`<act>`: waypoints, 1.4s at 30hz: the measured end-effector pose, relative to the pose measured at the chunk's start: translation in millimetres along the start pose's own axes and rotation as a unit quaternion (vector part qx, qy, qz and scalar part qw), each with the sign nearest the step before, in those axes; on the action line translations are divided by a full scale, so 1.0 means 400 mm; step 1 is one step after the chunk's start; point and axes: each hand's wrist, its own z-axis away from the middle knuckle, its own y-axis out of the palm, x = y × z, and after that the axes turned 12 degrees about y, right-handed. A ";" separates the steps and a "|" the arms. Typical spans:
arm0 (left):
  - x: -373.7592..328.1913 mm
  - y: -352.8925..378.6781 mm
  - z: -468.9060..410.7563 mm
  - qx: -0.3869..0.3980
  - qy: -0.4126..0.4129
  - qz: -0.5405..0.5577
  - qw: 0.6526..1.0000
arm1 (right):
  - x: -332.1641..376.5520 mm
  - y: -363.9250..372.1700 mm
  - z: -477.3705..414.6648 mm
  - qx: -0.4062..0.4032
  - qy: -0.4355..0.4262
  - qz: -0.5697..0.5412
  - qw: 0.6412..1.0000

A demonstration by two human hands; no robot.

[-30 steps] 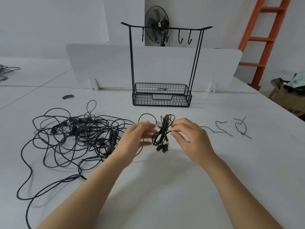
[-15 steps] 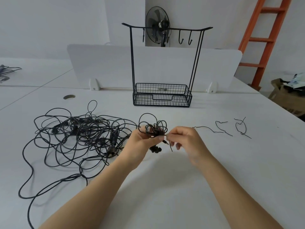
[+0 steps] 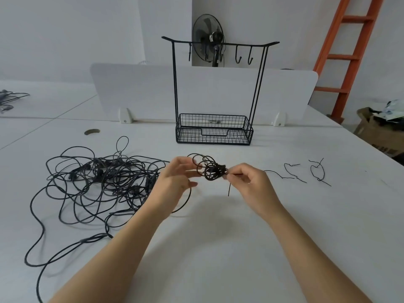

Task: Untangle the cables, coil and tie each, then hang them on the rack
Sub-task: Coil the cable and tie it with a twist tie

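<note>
A small black coiled cable [image 3: 210, 169] hangs just above the white table between my hands. My right hand [image 3: 249, 180] pinches the wire tie at the coil's right side, and one tie end [image 3: 228, 190] points downward. My left hand [image 3: 177, 179] sits just left of the coil with fingers loosely spread, at most brushing its loops. A big tangle of black cables [image 3: 102, 182] lies on the table to the left. The black wire rack [image 3: 218, 43] with bare hooks stands behind, over its mesh basket [image 3: 214, 136].
Spare wire ties [image 3: 293, 174] and a knotted one [image 3: 318, 172] lie to the right. A white divider panel [image 3: 142, 90] stands behind the rack, with a fan [image 3: 207, 38] and an orange ladder [image 3: 349, 55] beyond. A cardboard box [image 3: 380, 130] sits at the right edge.
The coil turned from hanging lengthwise to a bunched ring. My left hand gripped it half a second ago and has now opened; my right hand keeps pinching the tie.
</note>
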 end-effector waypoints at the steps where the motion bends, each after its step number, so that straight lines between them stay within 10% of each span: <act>1: -0.007 -0.001 -0.004 -0.025 -0.042 0.046 0.998 | -0.010 0.003 -0.002 -0.034 -0.051 0.046 0.997; 6: -0.022 0.022 0.006 0.028 -0.215 -0.036 0.976 | -0.048 0.013 -0.017 -0.160 -0.300 0.258 0.904; 11: -0.016 0.037 0.022 0.044 -0.170 -0.028 0.984 | -0.063 0.016 -0.026 -0.144 -0.328 0.270 0.893; 16: 0.022 0.034 0.022 0.065 0.043 -0.233 0.969 | -0.007 0.022 -0.006 0.008 0.040 -0.039 0.998; 19: 0.045 0.022 0.020 0.125 0.292 -0.444 0.838 | -0.008 0.004 -0.016 0.145 0.240 -0.214 0.936; 21: 0.054 0.018 0.020 0.138 0.340 -0.454 0.812 | -0.014 -0.005 -0.016 0.198 0.299 -0.255 0.898; 27: 0.006 0.030 0.023 0.095 0.067 -0.120 0.986 | -0.001 -0.003 -0.013 0.191 0.290 -0.280 0.895; 30: -0.004 0.013 0.019 0.133 0.017 0.038 0.990 | -0.004 -0.003 -0.015 0.190 0.296 -0.301 0.886; 42: -0.007 0.038 0.015 0.005 0.063 -0.054 0.997 | -0.002 0.012 -0.002 0.250 0.337 -0.252 0.872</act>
